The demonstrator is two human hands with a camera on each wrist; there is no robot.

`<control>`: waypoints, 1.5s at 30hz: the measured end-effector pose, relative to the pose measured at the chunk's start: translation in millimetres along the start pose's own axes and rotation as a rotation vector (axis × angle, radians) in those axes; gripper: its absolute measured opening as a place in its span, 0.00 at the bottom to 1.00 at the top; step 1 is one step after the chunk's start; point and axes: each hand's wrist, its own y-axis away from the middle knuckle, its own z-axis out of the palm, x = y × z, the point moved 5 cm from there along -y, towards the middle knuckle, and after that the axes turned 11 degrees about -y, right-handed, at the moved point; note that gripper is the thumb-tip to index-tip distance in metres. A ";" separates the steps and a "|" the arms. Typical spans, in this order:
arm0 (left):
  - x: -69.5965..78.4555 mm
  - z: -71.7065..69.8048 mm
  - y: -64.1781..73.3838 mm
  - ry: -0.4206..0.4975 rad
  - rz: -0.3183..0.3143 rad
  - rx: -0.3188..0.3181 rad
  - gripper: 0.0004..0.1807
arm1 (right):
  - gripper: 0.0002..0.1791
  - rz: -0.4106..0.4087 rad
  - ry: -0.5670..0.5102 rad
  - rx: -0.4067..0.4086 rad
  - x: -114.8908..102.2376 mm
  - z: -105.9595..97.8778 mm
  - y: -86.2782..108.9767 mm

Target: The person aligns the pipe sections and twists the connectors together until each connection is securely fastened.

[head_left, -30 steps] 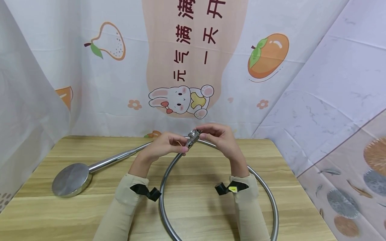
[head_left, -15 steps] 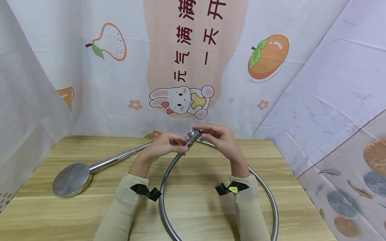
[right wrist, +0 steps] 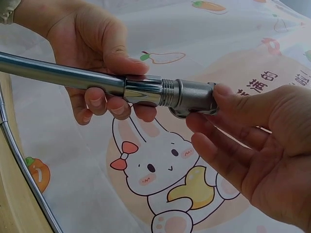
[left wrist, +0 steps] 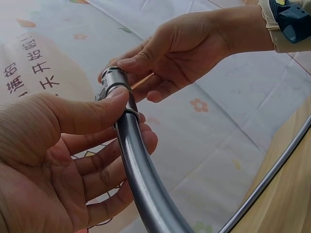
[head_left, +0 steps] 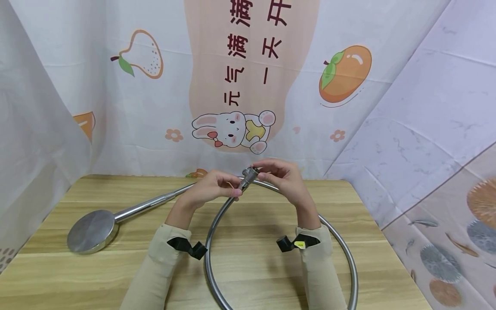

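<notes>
My left hand pinches the chrome end nut of a flexible metal shower hose between thumb and fingers. A short metal pipe fitting with a side outlet sits against that nut, and several threads show between the two. The thumb and fingertips of my right hand pinch the far end of this fitting. Both hands are raised above the back part of the table. In the left wrist view, my left thumb lies over the nut, partly hiding the fitting behind it.
A round shower head with a chrome handle lies at the left of the wooden table. The hose loops in a wide ring around my right forearm. A printed cloth hangs behind the table's back edge.
The fitting has turned a little about the hose end, so its side outlet faces differently. My right fingers have shifted slightly on it; my left hand stays in place.
</notes>
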 end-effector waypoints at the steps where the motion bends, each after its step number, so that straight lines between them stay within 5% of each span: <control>1: 0.1 0.0 0.1 0.000 0.000 0.000 0.12 | 0.14 -0.006 0.001 -0.012 -0.1 0.3 0.1; 11: 2.9 1.3 0.3 0.000 0.021 -0.021 0.12 | 0.17 -0.033 -0.010 -0.110 -2.2 3.7 0.9; 30: 2.2 4.0 -0.3 0.004 0.019 -0.042 0.11 | 0.13 0.004 0.153 -0.003 -0.8 2.3 -1.1; 45: 1.2 3.2 -0.3 0.014 0.020 -0.033 0.12 | 0.17 -0.026 0.033 -0.099 -1.4 4.1 0.9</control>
